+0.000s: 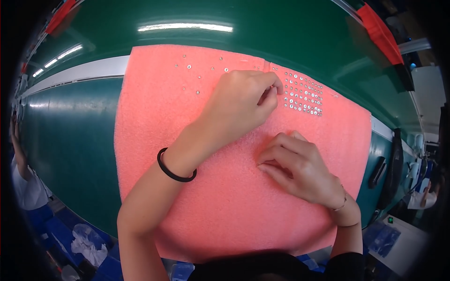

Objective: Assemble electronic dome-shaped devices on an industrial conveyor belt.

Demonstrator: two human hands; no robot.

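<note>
You've got loads of bare pink foam sheet [225, 206] near you and out left, with green tabletop [70, 140] past its left and far edges, and the neat grid of tiny silver discs [303, 97] sits far right. Loose discs [197, 70] are scattered along the far edge. Your left hand [239, 105] reaches across, fingers pinched shut right beside the grid (can't tell if there's a disc in them), while your right hand [297, 166] rests loosely curled on the foam, gripping nothing.
</note>
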